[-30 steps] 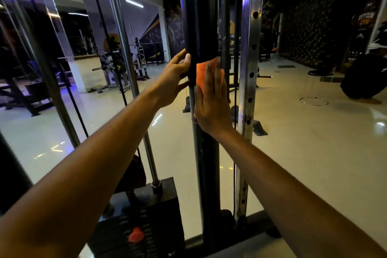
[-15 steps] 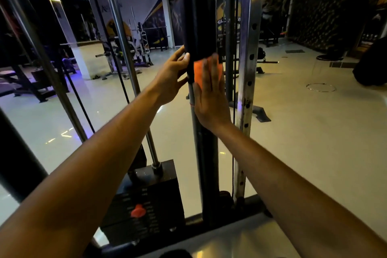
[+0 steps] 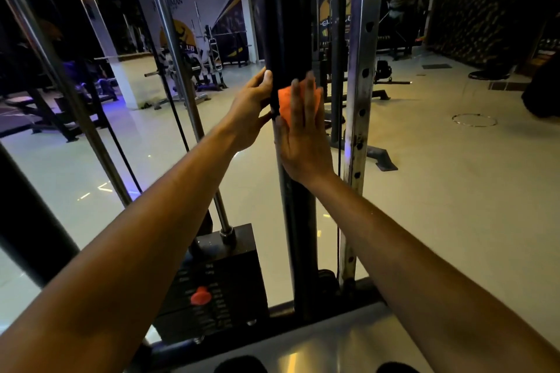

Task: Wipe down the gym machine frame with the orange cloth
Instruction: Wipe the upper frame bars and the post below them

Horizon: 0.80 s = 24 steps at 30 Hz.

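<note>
A: How far along does the wiping look?

B: Mid-job, I would judge. The small crumpled orange cloth (image 3: 287, 101) is pressed against the tall black steel upright post of the gym machine frame (image 3: 300, 221), a little above the middle of the view. From the cloth toward six o'clock a long run of the post reaches down to the base, and from the cloth toward twelve o'clock it climbs out of view. Nothing shows which stretches are already clean; the light is too dim to read dust or streaks.

A: And the rest of the frame?

B: The perforated silver steel column (image 3: 359, 100) at three o'clock of the post, and the slanted chrome guide rod (image 3: 181, 76) at nine o'clock, have no cloth on them. The rod runs down into the black weight stack with the red selector pin (image 3: 212, 281). I would count those as still to do.

A: The hands?

B: The right hand (image 3: 303, 142) lies flat, fingers straight and together pointing to twelve o'clock, pinning the cloth to the post under fingers and palm. Orange shows at either side of the fingers.

A: The left?

B: The left hand (image 3: 250, 112) sits at nine o'clock of the cloth, fingers bent round the post's left edge, thumb on its near face, bracing it.
</note>
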Tool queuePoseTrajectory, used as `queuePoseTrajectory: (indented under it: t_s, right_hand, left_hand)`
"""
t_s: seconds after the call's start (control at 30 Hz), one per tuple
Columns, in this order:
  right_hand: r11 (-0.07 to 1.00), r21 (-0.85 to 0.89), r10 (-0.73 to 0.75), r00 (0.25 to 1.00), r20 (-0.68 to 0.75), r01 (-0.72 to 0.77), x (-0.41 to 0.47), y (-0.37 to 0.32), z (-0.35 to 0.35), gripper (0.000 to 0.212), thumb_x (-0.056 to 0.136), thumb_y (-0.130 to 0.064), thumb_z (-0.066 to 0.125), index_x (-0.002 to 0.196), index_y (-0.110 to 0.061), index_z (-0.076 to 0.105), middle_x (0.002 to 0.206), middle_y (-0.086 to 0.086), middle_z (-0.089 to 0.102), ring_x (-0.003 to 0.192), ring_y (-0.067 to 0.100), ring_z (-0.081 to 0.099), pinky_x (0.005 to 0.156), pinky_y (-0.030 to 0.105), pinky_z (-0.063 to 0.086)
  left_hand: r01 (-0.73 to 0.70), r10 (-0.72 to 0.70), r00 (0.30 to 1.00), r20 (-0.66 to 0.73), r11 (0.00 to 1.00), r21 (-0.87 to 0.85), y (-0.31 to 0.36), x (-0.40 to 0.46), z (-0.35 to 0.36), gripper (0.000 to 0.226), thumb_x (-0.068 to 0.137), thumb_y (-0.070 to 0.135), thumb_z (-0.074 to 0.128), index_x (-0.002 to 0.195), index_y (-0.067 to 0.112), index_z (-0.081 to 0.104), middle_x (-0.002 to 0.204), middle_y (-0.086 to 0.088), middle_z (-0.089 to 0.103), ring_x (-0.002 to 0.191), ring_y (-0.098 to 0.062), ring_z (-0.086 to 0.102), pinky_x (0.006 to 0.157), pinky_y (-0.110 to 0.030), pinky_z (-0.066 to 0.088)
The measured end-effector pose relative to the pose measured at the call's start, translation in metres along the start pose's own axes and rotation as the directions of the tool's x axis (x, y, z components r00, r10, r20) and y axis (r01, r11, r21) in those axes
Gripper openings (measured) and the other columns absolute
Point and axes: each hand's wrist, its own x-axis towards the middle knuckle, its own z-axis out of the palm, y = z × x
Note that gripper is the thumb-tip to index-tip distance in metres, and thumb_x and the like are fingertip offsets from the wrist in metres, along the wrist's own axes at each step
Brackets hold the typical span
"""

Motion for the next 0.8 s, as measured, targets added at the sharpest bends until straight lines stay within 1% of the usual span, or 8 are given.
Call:
queuePoseTrajectory:
  t_s: [0.17, 0.27, 0.33, 0.4, 0.47, 0.53, 0.7, 0.8]
  right_hand:
    - [0.997, -0.076, -0.027, 1.0, 0.012, 0.028, -0.046, 0.014, 0.012, 0.074, 0.116, -0.03, 0.051, 0.171, -0.008, 0.008, 0.181, 0.021, -0.004, 0.168, 0.039, -0.007, 0.132, 0.06, 0.026]
    - [0.998, -0.044, -0.034, 0.997, 0.066, 0.037, -0.084, 0.027, 0.019, 0.075, 0.116, -0.025, 0.051, 0.171, -0.01, 0.002, 0.181, 0.02, -0.004, 0.168, 0.04, -0.007, 0.128, 0.061, 0.033]
    - [1.0, 0.024, -0.005, 0.999, 0.043, 0.004, -0.075, 0.021, 0.017, 0.075, 0.117, -0.029, 0.05, 0.172, -0.011, 0.003, 0.182, 0.015, -0.006, 0.168, 0.038, -0.006, 0.124, 0.061, 0.041]
    - [0.994, 0.09, 0.066, 0.998, -0.013, -0.064, -0.051, 0.008, 0.013, 0.071, 0.118, -0.043, 0.039, 0.172, -0.01, 0.007, 0.182, 0.014, -0.004, 0.169, 0.033, -0.004, 0.125, 0.059, 0.041]
    - [0.989, 0.106, 0.112, 0.992, -0.064, -0.104, -0.036, 0.001, 0.014, 0.071, 0.117, -0.049, 0.029, 0.172, -0.009, 0.01, 0.182, 0.015, -0.001, 0.168, 0.027, -0.003, 0.126, 0.052, 0.042]
    - [0.994, 0.071, 0.091, 0.993, -0.077, -0.086, -0.046, 0.007, 0.023, 0.07, 0.118, -0.044, 0.036, 0.172, -0.008, 0.01, 0.182, 0.016, -0.002, 0.169, 0.03, -0.002, 0.126, 0.053, 0.042]
    - [0.993, -0.116, 0.037, 0.998, 0.053, -0.031, -0.134, 0.039, 0.049, 0.082, 0.118, -0.034, 0.044, 0.171, -0.027, -0.019, 0.18, 0.011, -0.014, 0.168, 0.04, -0.005, 0.132, 0.054, 0.03]
    - [0.999, -0.033, 0.031, 0.999, 0.009, -0.031, -0.116, 0.034, 0.044, 0.075, 0.117, -0.031, 0.045, 0.172, -0.019, -0.005, 0.181, 0.015, -0.006, 0.168, 0.04, -0.001, 0.127, 0.061, 0.035]
  left_hand:
    - [-0.033, 0.033, 0.999, -0.02, 0.999, -0.01, -0.01, -0.007, 0.011, 0.043, 0.117, 0.041, 0.04, 0.157, 0.029, 0.05, 0.152, 0.0, 0.061, 0.144, -0.024, 0.054, 0.123, -0.054, 0.04]
    - [-0.024, 0.024, 0.999, -0.03, 1.0, 0.02, -0.029, -0.017, 0.015, 0.041, 0.118, 0.039, 0.039, 0.156, 0.029, 0.05, 0.152, 0.002, 0.061, 0.145, -0.024, 0.052, 0.123, -0.055, 0.04]
    - [-0.016, 0.017, 1.0, -0.026, 0.999, 0.052, -0.04, -0.025, 0.016, 0.041, 0.118, 0.04, 0.038, 0.155, 0.03, 0.05, 0.15, 0.003, 0.062, 0.142, -0.022, 0.055, 0.119, -0.05, 0.046]
    - [-0.013, 0.014, 1.0, -0.018, 0.997, 0.073, -0.048, -0.028, 0.015, 0.038, 0.118, 0.04, 0.037, 0.152, 0.028, 0.051, 0.145, 0.001, 0.064, 0.136, -0.021, 0.06, 0.112, -0.045, 0.051]
    - [-0.022, 0.023, 1.0, -0.021, 0.998, 0.067, -0.052, -0.027, 0.015, 0.037, 0.117, 0.042, 0.039, 0.147, 0.025, 0.053, 0.142, -0.001, 0.065, 0.134, -0.022, 0.062, 0.113, -0.047, 0.05]
    - [-0.032, 0.034, 0.999, -0.036, 0.998, 0.047, -0.057, -0.024, 0.015, 0.037, 0.117, 0.041, 0.039, 0.148, 0.027, 0.053, 0.144, 0.0, 0.064, 0.136, -0.023, 0.06, 0.116, -0.051, 0.048]
    - [-0.04, 0.038, 0.998, -0.055, 0.999, -0.035, -0.067, -0.026, 0.017, 0.047, 0.116, 0.042, 0.039, 0.161, 0.031, 0.045, 0.157, 0.002, 0.055, 0.145, -0.026, 0.049, 0.122, -0.056, 0.04]
    - [-0.047, 0.043, 0.998, -0.053, 0.997, -0.067, -0.069, -0.029, 0.014, 0.054, 0.112, 0.046, 0.04, 0.162, 0.025, 0.046, 0.16, -0.002, 0.052, 0.146, -0.026, 0.049, 0.124, -0.058, 0.037]
